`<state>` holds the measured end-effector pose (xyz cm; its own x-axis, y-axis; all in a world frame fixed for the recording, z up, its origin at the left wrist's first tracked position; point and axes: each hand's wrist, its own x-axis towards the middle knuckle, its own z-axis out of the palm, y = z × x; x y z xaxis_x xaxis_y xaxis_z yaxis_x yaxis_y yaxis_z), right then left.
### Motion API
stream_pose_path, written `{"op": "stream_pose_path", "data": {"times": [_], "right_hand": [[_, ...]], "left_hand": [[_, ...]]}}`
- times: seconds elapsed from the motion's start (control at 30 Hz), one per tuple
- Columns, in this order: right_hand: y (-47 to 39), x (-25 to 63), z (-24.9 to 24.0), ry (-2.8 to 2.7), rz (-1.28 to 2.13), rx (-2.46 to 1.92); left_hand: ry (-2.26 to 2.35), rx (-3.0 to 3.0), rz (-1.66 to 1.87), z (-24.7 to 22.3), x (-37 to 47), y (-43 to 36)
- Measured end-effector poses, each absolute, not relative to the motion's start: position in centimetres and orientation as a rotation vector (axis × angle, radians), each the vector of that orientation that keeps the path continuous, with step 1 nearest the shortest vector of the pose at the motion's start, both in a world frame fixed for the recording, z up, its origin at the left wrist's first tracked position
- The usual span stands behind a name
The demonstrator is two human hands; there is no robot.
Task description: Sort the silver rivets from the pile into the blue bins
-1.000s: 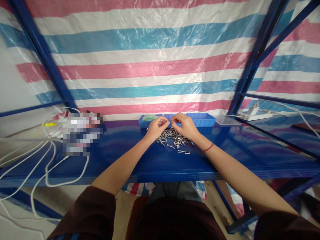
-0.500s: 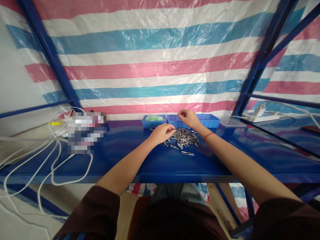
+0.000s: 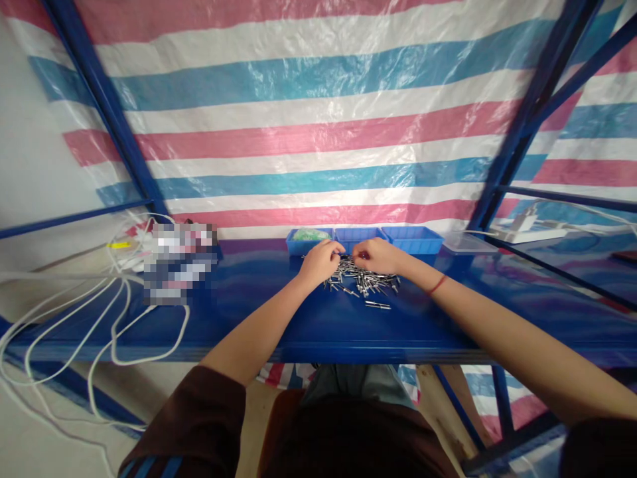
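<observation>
A pile of thin metal rivets lies on the blue table, with a few loose ones in front. My left hand is at the pile's left edge, its fingers curled together; whatever is between them is too small to name. Over the back of the pile is my right hand, also closed, its fingertips near those of my left hand. What it pinches, if anything, is hidden. Behind the hands stand blue bins: the left bin holds a green-and-white plastic bag, and the right bin is at the back right.
White cables loop over the left of the blue table, near a blurred bundle. A clear plastic lid lies right of the bins. Farther right is a white power strip. Blue posts flank the striped sheet.
My right hand has moved down from above the bins to the pile, closer to my left hand. My left hand stays at the pile's left edge. The view has shifted slightly.
</observation>
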<state>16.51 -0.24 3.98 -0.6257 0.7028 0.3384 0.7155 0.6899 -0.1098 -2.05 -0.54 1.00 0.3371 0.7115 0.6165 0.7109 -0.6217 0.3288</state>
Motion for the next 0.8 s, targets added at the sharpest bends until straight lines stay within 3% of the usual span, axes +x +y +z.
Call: {"op": "stream_pose_path", "data": {"times": [0.27, 0.67, 0.8], "right_hand": [[-1.0, 17.4, 2.3, -2.442, 0.204, -0.94], [-0.5, 15.9, 0.3, -2.571, -0.101, -0.676], [-0.7, 16.1, 0.7, -2.458, -0.109, -0.78]], "left_hand": [[1.405, 2.544, 1.173, 0.7, -2.3, 0.0], [1.331, 2.602, 1.073, 0.7, -1.8, -0.5], [1.198, 2.63, 1.122, 0.7, -1.5, -0.6]]}}
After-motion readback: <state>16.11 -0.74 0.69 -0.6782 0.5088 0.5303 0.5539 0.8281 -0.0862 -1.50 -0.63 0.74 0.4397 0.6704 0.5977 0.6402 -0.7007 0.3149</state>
